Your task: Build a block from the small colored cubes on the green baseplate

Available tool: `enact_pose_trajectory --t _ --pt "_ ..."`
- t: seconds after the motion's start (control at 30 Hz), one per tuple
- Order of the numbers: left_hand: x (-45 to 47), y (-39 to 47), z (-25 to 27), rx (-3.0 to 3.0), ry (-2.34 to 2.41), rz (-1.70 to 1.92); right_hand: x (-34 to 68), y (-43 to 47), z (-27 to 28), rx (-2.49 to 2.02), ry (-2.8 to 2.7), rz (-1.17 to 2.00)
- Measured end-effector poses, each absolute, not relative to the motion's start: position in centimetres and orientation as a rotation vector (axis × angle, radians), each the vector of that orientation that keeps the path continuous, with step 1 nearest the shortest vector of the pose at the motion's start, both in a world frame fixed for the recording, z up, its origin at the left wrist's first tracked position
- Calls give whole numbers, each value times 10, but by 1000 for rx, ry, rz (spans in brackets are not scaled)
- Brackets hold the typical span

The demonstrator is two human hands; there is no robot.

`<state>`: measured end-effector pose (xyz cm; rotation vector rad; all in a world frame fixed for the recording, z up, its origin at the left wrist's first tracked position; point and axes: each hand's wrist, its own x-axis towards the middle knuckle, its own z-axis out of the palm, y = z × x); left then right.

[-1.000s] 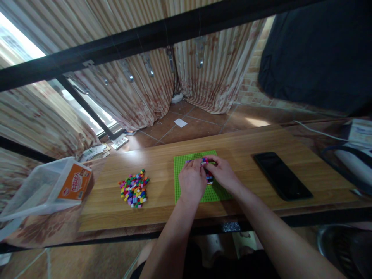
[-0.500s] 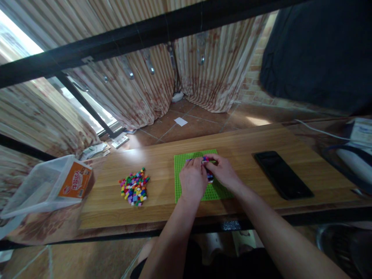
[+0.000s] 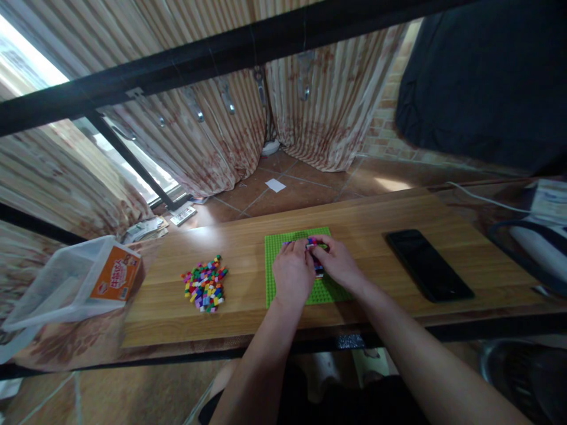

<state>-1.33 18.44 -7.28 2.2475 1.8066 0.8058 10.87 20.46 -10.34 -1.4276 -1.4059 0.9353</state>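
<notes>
Both hands meet over a green studded baseplate (image 3: 275,239) lying on the wooden board. My left hand (image 3: 294,268) is curled, its fingers against small coloured bricks (image 3: 318,270) on the plate. From the other side my right hand (image 3: 335,260) has its thumb and fingers pinched at the top of the same bricks, where bits of red, purple and blue show. Most of the bricks are covered by my hands, so I cannot tell which single brick each one touches. Left of the plate a loose heap of small multicoloured bricks (image 3: 205,284) rests on the board.
The wooden board (image 3: 248,321) bears a black smartphone (image 3: 429,264) on the right. A clear plastic box (image 3: 66,289) with an orange label stands beyond its left end. A dark metal bar (image 3: 221,56) crosses above, and a white cable (image 3: 487,198) runs at the right.
Hardly anything differs. My hands stay over the bricks with very small finger movement, and the whole view has shifted slightly.
</notes>
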Motion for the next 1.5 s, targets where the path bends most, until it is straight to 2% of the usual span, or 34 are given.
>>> enact_pose_trajectory --t 0.87,1.27,1.5 --pt "-14 183 -73 2237 1761 848 107 210 -110 -1442 -1323 971" --pt "-15 182 -75 2153 1735 912 113 211 -114 -1332 -1148 1163" --pt "-20 185 -73 1991 1670 987 114 213 -116 -1362 -1218 1070"
